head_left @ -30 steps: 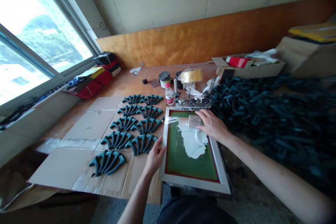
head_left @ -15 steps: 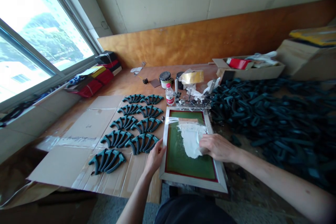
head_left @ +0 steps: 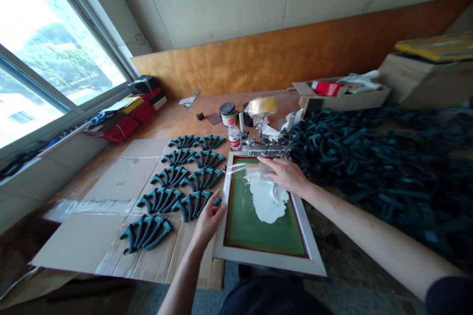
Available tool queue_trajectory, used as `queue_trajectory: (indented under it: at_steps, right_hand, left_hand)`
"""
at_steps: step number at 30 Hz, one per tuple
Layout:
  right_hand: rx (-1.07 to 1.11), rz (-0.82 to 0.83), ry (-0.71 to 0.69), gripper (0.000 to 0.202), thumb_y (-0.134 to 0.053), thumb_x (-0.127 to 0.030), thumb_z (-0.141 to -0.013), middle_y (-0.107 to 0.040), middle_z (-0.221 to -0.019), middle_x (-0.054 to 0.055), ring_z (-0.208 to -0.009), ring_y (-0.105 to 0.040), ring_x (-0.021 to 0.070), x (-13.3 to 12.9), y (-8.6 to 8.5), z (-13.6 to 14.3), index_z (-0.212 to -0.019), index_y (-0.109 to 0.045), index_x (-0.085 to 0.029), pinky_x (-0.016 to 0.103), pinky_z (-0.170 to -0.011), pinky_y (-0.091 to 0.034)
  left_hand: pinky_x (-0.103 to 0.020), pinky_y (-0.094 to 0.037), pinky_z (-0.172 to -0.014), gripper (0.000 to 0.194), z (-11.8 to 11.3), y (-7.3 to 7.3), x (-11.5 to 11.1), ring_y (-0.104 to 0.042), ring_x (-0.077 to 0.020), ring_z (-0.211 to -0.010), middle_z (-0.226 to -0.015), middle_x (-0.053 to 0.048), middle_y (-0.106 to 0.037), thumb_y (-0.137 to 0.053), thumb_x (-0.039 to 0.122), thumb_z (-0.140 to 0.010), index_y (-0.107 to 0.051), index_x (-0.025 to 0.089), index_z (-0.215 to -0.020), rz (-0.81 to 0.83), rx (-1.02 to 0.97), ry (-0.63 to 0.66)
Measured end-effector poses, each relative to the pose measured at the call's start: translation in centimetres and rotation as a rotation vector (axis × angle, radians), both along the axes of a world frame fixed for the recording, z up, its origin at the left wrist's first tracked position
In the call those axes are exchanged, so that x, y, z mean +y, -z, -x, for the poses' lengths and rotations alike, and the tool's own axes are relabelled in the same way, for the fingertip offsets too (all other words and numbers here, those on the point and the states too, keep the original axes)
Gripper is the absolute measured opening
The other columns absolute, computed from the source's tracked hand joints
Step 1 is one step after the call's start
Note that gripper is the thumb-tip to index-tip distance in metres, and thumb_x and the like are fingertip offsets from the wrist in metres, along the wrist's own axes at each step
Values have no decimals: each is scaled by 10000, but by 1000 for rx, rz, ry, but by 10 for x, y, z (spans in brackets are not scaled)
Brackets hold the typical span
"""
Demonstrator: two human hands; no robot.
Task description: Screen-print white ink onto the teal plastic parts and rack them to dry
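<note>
A silk-screen frame [head_left: 220,226] with green mesh lies in front of me, a patch of white ink [head_left: 268,204] spread across its middle. At the frame's far end lies a flat, pale squeegee-like strip [head_left: 253,170]. My right hand [head_left: 286,175] is over its right end, fingers stretched out and thumb apart; whether it touches the strip I cannot tell. My left hand [head_left: 209,216] is at the frame's left side, fingers apart, thumb near the rim. Rows of dark green curved handles [head_left: 148,232] lie fanned out on cardboard [head_left: 92,226] to the left.
A metal hinge clamp [head_left: 266,147] stands behind the frame, with a small plastic bottle [head_left: 233,135], an ink tub [head_left: 227,113] and a tape roll [head_left: 262,106] near it. A large heap of dark green parts [head_left: 351,147] fills the right side. Open carton [head_left: 343,101] behind.
My right hand has left the white ink, moved to the frame's far end and stretched its fingers. The frame's near end looks higher. My left hand's fingers are looser.
</note>
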State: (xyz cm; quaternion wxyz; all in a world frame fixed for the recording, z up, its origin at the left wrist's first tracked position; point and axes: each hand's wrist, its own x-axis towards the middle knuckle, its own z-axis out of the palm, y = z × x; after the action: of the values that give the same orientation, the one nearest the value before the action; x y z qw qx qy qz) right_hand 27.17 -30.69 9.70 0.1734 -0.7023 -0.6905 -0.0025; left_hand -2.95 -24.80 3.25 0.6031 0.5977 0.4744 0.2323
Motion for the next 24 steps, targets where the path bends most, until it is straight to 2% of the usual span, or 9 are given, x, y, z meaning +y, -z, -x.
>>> queue_trajectory:
  at_steps: [3,6,10,13,15,17,20,22,24]
  right_hand:
    - [-7,-87,186,508,-521,-487,-884,-637,-1035,48,-822,-624,202,8,-17,-33,-1355,-476,-301,286,-662,-474]
    - [106,-177,349,387,-381,-466,-938,-644,-969,67,-808,-611,200,-12,-8,-65,-1135,-607,-220,301,-695,-466]
    - [150,-21,328,376,-426,-523,-898,-626,-810,47,-757,-590,205,-51,48,-56,-806,-610,-208,310,-668,-460]
    - [69,79,174,318,-543,-487,-860,-614,-841,63,-811,-590,211,-67,89,-21,-748,-570,-190,312,-709,-452]
    - [27,125,155,222,-540,-374,-888,-618,-875,82,-850,-590,214,-69,101,2,-787,-553,-177,313,-737,-444]
    - [65,137,236,160,-498,-297,-920,-620,-827,74,-800,-594,201,-68,100,24,-821,-534,-176,299,-704,-438]
    - [158,28,317,144,-464,-295,-940,-610,-804,62,-777,-586,202,-70,85,64,-854,-516,-191,305,-694,-441]
    - [190,-63,169,121,-483,-295,-929,-611,-859,59,-842,-575,207,-75,76,87,-867,-519,-197,318,-750,-448]
    - [216,-72,-62,112,-492,-285,-927,-615,-881,39,-877,-565,192,-82,72,93,-870,-537,-199,311,-800,-446]
  left_hand:
    - [-205,-390,-525,615,-4,-43,5,-540,-118,-581,-675,16,-610,-637,588,-736,-618,162,-1181,-16,-61,-53]
    - [-213,-435,-575,506,-22,-84,19,-580,-131,-663,-781,-19,-649,-540,629,-797,-670,157,-926,-102,-245,-143]
    - [-221,-464,-559,517,-59,-130,51,-634,-160,-746,-884,-68,-680,-454,610,-857,-625,158,-1039,-217,-465,-197]
    - [-213,-472,-562,543,-78,-144,61,-652,-161,-765,-849,-81,-685,-394,611,-882,-597,134,-1042,-250,-507,-225]
    - [-211,-476,-571,532,-82,-132,47,-650,-143,-729,-847,-64,-691,-416,618,-871,-568,151,-1077,-249,-524,-325]
    - [-210,-460,-531,570,-82,-102,15,-635,-134,-649,-835,-65,-700,-477,651,-822,-564,152,-1084,-118,-439,-343]
    - [-258,-469,-490,739,-79,-42,-48,-671,-224,-717,-930,-157,-712,-559,754,-679,-612,119,-1053,368,-137,36]
    - [-274,-497,-554,737,-75,-8,-79,-675,-250,-842,-982,-152,-702,-517,790,-672,-620,147,-1018,518,-143,56]
    - [-248,-459,-520,705,-64,15,-90,-663,-213,-743,-846,-108,-697,-523,802,-643,-610,158,-917,539,-136,-78]
